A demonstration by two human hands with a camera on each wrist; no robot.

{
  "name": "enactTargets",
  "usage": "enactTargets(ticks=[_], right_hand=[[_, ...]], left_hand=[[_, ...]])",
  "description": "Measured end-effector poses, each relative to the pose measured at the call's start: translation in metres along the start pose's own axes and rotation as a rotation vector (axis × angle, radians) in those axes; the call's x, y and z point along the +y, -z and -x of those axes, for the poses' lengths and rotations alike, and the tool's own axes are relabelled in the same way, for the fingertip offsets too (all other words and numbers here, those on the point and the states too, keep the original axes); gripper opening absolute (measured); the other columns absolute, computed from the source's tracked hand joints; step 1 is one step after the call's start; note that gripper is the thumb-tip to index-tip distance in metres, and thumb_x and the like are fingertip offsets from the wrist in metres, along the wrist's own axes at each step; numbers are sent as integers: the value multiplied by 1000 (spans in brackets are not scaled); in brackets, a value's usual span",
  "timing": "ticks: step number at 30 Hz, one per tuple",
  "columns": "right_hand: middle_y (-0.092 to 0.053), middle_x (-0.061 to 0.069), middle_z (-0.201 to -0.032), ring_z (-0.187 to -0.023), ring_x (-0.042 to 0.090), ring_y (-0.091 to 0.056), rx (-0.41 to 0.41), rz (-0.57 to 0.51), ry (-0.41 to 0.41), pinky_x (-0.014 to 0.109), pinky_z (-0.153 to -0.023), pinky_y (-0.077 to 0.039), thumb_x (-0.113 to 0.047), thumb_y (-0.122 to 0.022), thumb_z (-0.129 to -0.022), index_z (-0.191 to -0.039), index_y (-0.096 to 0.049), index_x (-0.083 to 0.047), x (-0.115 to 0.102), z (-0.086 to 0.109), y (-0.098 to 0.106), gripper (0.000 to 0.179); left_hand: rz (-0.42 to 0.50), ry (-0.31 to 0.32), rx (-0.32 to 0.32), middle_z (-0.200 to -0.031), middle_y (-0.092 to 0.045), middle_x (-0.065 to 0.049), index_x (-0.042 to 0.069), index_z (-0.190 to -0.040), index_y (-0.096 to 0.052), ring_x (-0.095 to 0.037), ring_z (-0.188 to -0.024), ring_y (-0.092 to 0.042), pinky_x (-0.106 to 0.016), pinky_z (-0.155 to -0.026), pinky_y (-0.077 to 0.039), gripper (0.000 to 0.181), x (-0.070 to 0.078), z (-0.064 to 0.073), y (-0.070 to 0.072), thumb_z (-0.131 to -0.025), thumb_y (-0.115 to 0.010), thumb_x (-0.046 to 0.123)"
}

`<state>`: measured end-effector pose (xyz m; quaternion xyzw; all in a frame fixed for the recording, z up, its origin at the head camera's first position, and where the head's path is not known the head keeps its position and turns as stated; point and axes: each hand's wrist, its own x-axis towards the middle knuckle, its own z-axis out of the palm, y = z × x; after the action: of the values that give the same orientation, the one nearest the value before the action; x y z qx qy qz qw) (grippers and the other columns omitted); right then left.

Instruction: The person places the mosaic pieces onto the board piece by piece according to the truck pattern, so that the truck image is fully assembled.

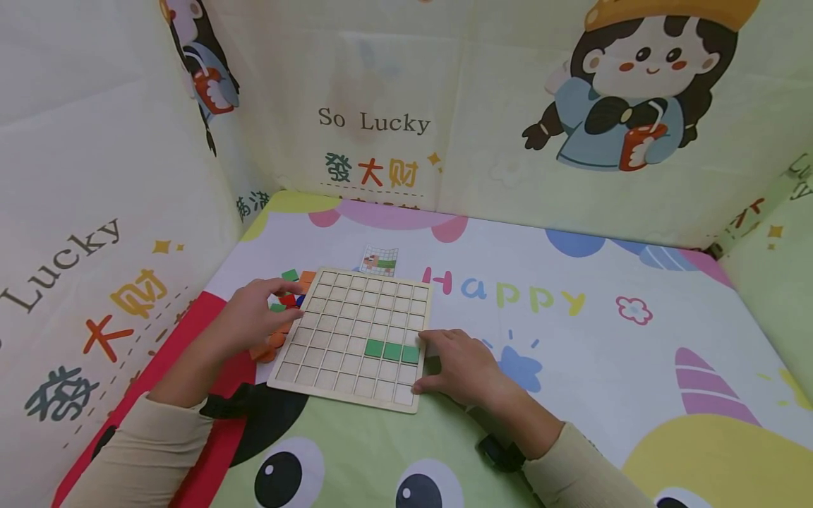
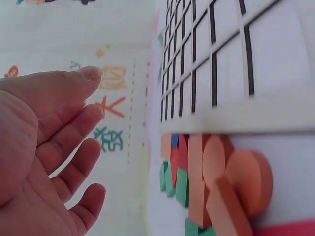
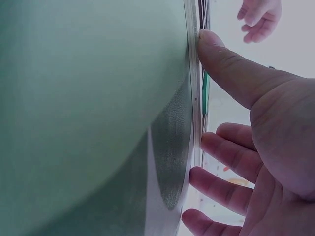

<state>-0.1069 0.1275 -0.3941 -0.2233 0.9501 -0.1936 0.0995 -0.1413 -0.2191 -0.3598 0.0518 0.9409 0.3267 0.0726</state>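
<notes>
A square wooden grid board [image 1: 333, 339] lies flat on the patterned table cover. Three green square tiles [image 1: 392, 351] fill adjoining cells near its right side. My right hand [image 1: 466, 367] is at that edge, its thumb and fingertips touching the rim; the right wrist view shows the thumb [image 3: 231, 69] against the board's side. At the left edge my left hand [image 1: 248, 317] hovers with fingers apart, holding nothing. Beside and partly beneath it in the head view is a pile of orange pieces [image 1: 277, 340], with red, green and blue ones among them. Some orange pieces [image 2: 251, 182] are round.
A small picture card [image 1: 381, 261] with a grid drawing lies just behind the board. Printed cloth walls [image 1: 470, 127] stand at the back and both sides. The table cover [image 1: 495, 261] carries printed letters and cartoon shapes.
</notes>
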Motion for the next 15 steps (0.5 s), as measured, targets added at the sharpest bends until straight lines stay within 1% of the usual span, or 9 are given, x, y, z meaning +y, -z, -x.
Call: enactTargets(ticks=[3,8,12,15], right_hand=[[-60,6,-136,-126,33,-51,4,1,4,53,-94,-47,-48,-85,-75,-140,-56,-12,0,0,0,80],[-60,6,-136,-126,33,-51,2,1,5,53,-93,-47,-48,-85,-75,-140,-56,-12,0,0,0,80],[-60,6,-136,-127,33,-51,1,-1,3,53,-93,-47,-48,-85,-75,-140,-56,-12,0,0,0,80],[-60,6,-137,-127,33,-51,1,-1,1,53,-94,-46,-48,-85,-75,-140,-56,-12,0,0,0,80]], left_hand=[[3,-1,4,-127,-54,-25,3,-134,-58,-45,-120,-44,-40,-68,-59,50,-6,0,4,-90,-75,20],[-4,39,-3,-131,-51,-27,4,-134,-57,-45,-118,-44,-39,-68,-58,50,-15,1,9,-91,-72,24],[-22,51,-1,-134,-50,-28,4,-135,-57,-46,-118,-45,-42,-71,-58,49,-22,1,12,-93,-70,25],[-29,60,2,-134,-50,-28,4,-136,-55,-45,-118,-46,-43,-73,-58,51,-27,0,14,-93,-70,27]])
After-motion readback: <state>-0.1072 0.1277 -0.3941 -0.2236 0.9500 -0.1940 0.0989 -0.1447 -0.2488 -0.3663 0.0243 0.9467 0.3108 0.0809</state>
